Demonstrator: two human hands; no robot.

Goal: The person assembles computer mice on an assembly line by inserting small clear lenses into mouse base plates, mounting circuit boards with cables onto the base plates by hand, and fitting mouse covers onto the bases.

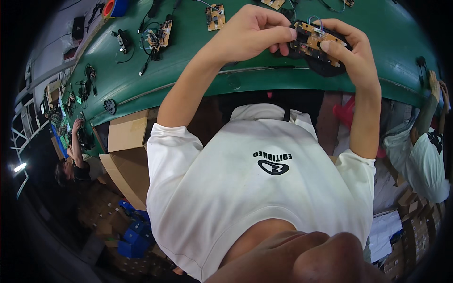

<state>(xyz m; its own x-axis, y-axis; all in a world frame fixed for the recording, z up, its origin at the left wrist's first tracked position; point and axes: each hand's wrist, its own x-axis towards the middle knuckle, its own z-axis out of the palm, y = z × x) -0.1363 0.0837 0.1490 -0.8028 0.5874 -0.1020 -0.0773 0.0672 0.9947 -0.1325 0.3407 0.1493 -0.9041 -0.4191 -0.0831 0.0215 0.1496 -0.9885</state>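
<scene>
Over the near edge of the green table I hold an opened computer mouse point(310, 44), a black shell with a tan circuit board in it. A small white connector with thin blue wires sits at the board's far edge. My right hand point(356, 49) is wrapped round the mouse's right side, thumb pressed on the board. My left hand point(257, 35) is closed at the left end of the mouse, thumb and forefinger pinched on its edge. Whether a small part or wire is also between those fingertips is hidden.
Circuit boards with black cables point(163, 35) lie left on the green table point(188, 52), and another board point(215, 18) is farther back. A tape roll point(113, 7) sits far left. An open cardboard box point(127, 137) stands below the edge. Other people work at both sides.
</scene>
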